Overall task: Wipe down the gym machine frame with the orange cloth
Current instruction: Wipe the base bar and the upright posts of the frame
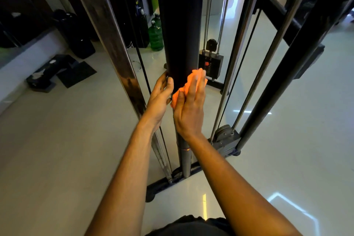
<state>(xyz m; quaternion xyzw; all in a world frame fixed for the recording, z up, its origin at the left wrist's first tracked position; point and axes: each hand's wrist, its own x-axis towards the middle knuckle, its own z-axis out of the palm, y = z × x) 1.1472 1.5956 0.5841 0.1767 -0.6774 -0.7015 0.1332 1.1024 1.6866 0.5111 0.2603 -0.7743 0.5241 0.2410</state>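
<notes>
A thick black upright post (181, 25) of the gym machine frame rises in the middle of the view. My right hand (190, 109) presses the orange cloth (182, 88) flat against the post's front, fingers straight and pointing up. Most of the cloth is hidden under the palm; its crumpled edges show at the fingertips and on the left. My left hand (160, 99) touches the post's left side, fingers loosely bent around its edge. The post narrows to a grey tube (185, 159) that meets the base bar (164, 182) on the floor.
A chrome bar (115, 53) and black cables slant left of the post. Guide rods, a pulley (225, 132) and a weight stack (210, 63) stand to the right, with a black frame beam (283, 82) beyond. Green water bottles (156, 34) and black mats (57, 71) lie behind left. The floor is glossy white.
</notes>
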